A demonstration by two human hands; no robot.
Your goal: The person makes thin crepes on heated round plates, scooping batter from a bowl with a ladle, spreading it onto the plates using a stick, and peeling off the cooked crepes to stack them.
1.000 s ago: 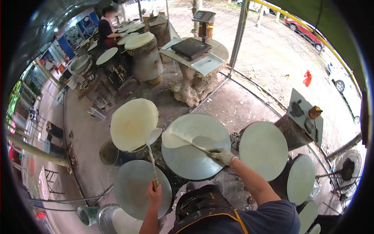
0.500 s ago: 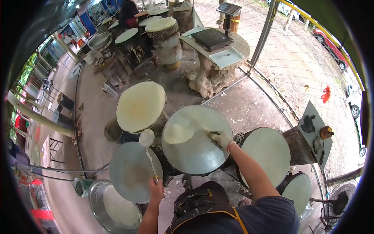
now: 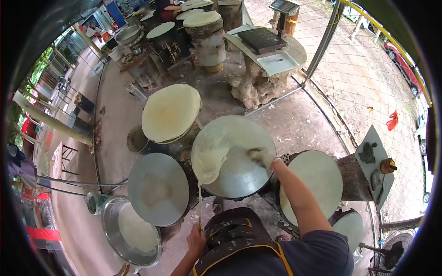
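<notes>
My left hand (image 3: 196,240) is closed round the handle of a ladle (image 3: 200,207), low in front of my apron. The ladle's head is at the near-left edge of the middle round griddle (image 3: 241,177), against pale batter (image 3: 212,149). That batter covers the griddle's left and far parts in a wet film; bare metal shows at the near right. Over the griddle's right side is my gloved right hand (image 3: 264,157), blurred by motion. Its fingers look curled, but whatever they hold is smeared. A steel basin (image 3: 110,239) of batter stands at the lower left.
Left of the middle griddle is a griddle with a brownish centre (image 3: 159,188). Beyond it a round pale sheet (image 3: 172,112) lies on a stand. More griddles (image 3: 313,184) stand at right. A scale (image 3: 262,40) sits on a stone-like table (image 3: 294,46); another person (image 3: 168,9) is behind.
The ladle has swung from above the left griddle to the middle griddle's near-left edge. My left hand has moved down and right. Batter now reaches farther along the griddle's left side.
</notes>
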